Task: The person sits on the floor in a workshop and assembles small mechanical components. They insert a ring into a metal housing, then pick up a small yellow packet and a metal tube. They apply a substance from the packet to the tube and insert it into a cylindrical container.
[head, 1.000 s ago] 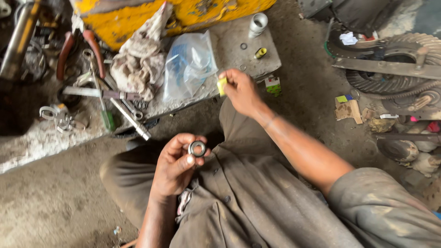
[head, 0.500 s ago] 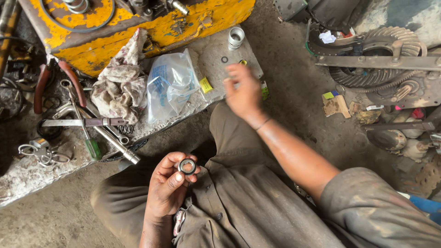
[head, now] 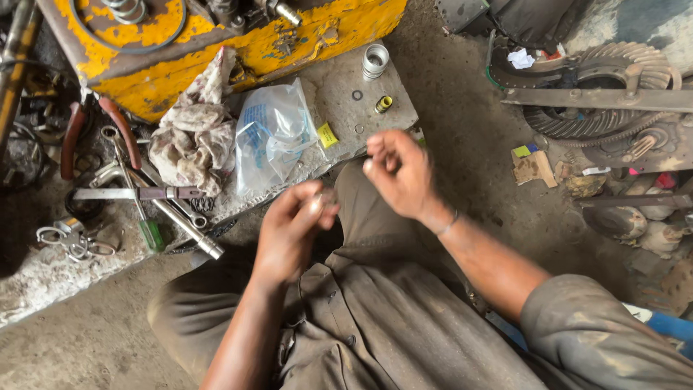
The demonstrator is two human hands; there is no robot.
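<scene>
My left hand point(head: 289, 235) is raised over my lap, fingers closed around a small metal ring point(head: 317, 205) that barely shows between thumb and fingertips. My right hand point(head: 401, 173) hovers just to its right, a short gap away, fingers curled together with nothing visible in them. Both hands are above my grey trousers point(head: 375, 318). Beyond them, a small yellow piece point(head: 327, 135) lies on a concrete slab point(head: 336, 76), next to a clear plastic bag point(head: 271, 137).
On the slab stand a metal sleeve point(head: 375, 60), a washer point(head: 357, 94) and a small yellow-black cylinder point(head: 383, 104). A dirty rag point(head: 195, 133) leans on a yellow machine point(head: 216, 43). Wrenches, a green-handled screwdriver point(head: 151, 235) and red-handled pliers point(head: 119, 126) lie left. A large gear point(head: 613, 87) sits right.
My right hand left the yellow piece on the slab and came back toward my left hand. My left hand turned and rose, so the ring is now mostly hidden.
</scene>
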